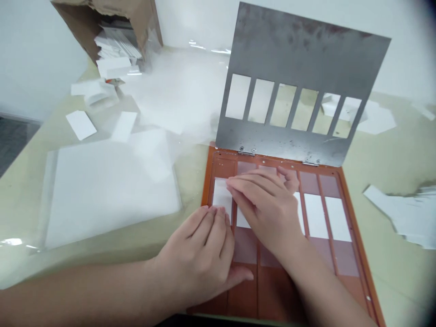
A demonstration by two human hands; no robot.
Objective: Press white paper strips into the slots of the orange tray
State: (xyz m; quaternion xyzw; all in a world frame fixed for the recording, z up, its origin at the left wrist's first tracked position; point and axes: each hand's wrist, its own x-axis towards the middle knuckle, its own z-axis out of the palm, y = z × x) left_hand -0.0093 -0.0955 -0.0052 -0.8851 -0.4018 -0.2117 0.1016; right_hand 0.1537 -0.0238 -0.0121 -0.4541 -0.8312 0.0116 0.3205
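Note:
In front of me lies an orange tray (242, 290) divided into lanes by thin ribs. Its grey metal lid (293, 50), with a row of rectangular windows, stands raised on hinges. A white card (222, 193) sits in the leftmost lane. The bunched fingertips of my left hand (204, 254) are at its lower edge, thumb out to the side. My right hand (267, 204) has its fingertips drawn together at the card's upper right edge and hides part of the row. More white cards (316, 215) lie in the lanes to the right, over translucent strips (309, 183).
A stack of white sheets in clear film (112, 186) lies left of the tray. Behind it are loose white cards (81, 125) and an open cardboard box (143, 22) holding more cards. A fanned pile of white cards (405, 215) lies to the right.

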